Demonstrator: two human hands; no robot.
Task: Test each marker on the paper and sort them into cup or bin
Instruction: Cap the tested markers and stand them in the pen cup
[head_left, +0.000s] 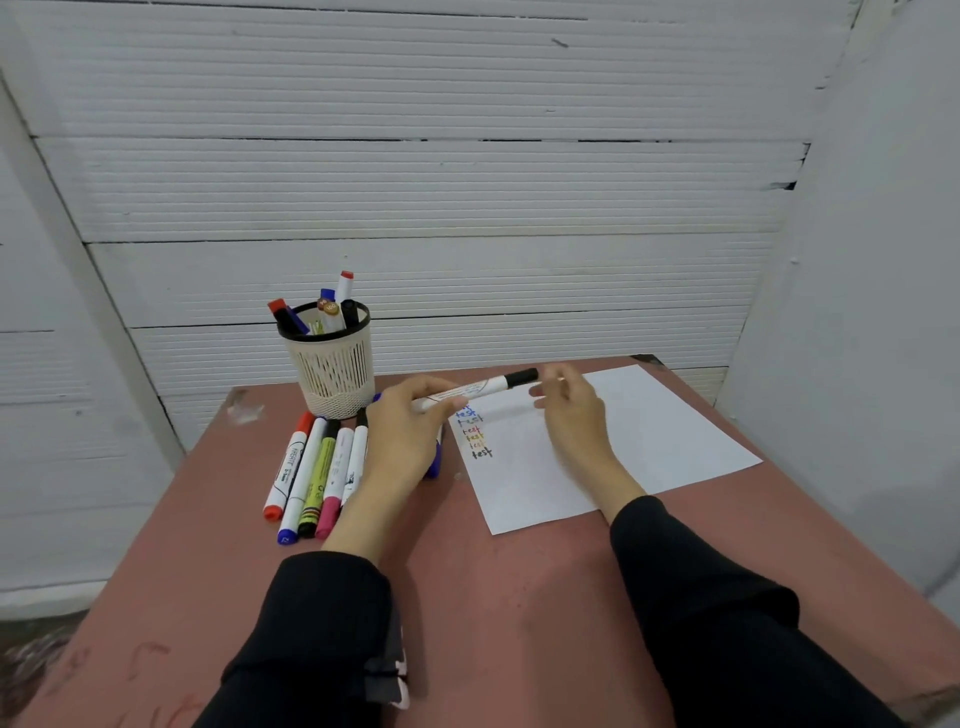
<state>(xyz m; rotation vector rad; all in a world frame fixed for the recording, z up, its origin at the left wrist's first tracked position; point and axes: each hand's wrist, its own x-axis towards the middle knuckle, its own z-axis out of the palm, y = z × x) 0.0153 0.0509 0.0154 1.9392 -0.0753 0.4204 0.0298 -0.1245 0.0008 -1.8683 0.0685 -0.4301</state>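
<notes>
My left hand (410, 421) grips a white marker with a black cap (485, 387), held level above the top left of the paper (649, 436). My right hand (571, 405) hovers over the paper just right of the cap, fingers loosely spread, apart from the marker. The paper bears several small "test" words (474, 434) in different colours. A mesh cup (335, 364) behind my left hand holds several markers. A row of loose markers (317, 473) lies on the table left of my left wrist. A blue marker (435, 460) lies partly hidden under my left hand.
The reddish table (493, 597) ends against a white ribbed wall at the back and a white panel on the right. No bin is in view. My black sleeves cover the near part of the table.
</notes>
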